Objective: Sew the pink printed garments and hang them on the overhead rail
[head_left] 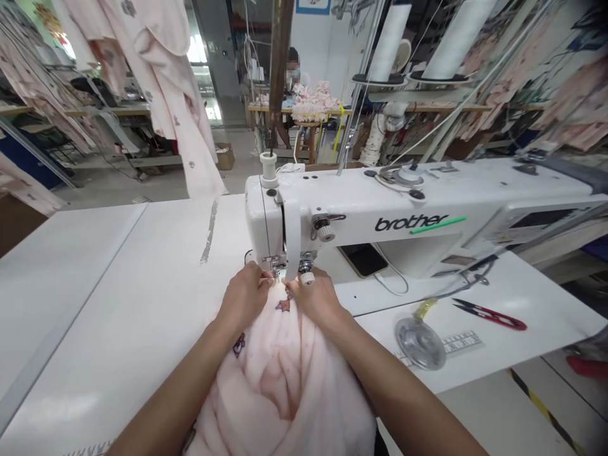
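A pale pink fleece fabric point(266, 373) with small printed figures hangs from the sewing machine's needle area down over the table's front edge. Pinched at its upper left edge, close beside the presser foot point(277, 272), are the fingers of my left hand point(244, 294). On the other side my right hand point(318, 296) grips the same fabric, its fingertips near the foot and partly behind a machine knob. The white sewing machine point(351, 202) stands over both hands, and its lamp lights the fabric at the needle.
Right of my hands lie a phone point(365, 258) with a cable, a round clear dish point(420, 342), a ruler point(463, 342) and red-handled thread snips point(491, 313). Thread cones point(389, 44) stand behind the machine. Pink garments point(161, 76) hang at the back left. A person sits at a far table.
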Tool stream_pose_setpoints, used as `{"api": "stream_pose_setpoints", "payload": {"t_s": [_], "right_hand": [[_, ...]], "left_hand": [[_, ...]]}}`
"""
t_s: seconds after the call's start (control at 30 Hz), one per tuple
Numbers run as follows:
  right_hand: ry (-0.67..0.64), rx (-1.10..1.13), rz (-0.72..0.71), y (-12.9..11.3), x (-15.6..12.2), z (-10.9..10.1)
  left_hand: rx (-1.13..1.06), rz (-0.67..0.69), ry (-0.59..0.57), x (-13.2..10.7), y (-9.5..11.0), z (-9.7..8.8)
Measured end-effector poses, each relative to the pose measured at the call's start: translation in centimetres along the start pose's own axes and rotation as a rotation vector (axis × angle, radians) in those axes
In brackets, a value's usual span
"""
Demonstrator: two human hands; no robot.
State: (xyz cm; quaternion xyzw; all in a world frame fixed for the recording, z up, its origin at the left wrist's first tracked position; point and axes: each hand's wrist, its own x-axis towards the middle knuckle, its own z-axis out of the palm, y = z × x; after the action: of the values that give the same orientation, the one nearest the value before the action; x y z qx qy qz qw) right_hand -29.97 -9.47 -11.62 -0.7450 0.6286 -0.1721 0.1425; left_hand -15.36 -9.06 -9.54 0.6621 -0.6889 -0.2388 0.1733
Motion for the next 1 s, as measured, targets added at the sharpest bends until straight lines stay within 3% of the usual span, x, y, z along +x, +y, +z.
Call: {"api": "stream_pose_setpoints", "payload": {"t_s": [0.3, 1.0], "right_hand": [[0.029, -0.062, -0.023, 0.4, 0.2, 1.2], [-0.002, -0.123, -0.021, -0.2, 0.5, 1.2]], "left_hand": [[0.031, -0.042, 0.044, 0.2, -0.1, 0.4], [0.095, -0.001, 0.109, 0.6, -0.2, 0.9]]}}
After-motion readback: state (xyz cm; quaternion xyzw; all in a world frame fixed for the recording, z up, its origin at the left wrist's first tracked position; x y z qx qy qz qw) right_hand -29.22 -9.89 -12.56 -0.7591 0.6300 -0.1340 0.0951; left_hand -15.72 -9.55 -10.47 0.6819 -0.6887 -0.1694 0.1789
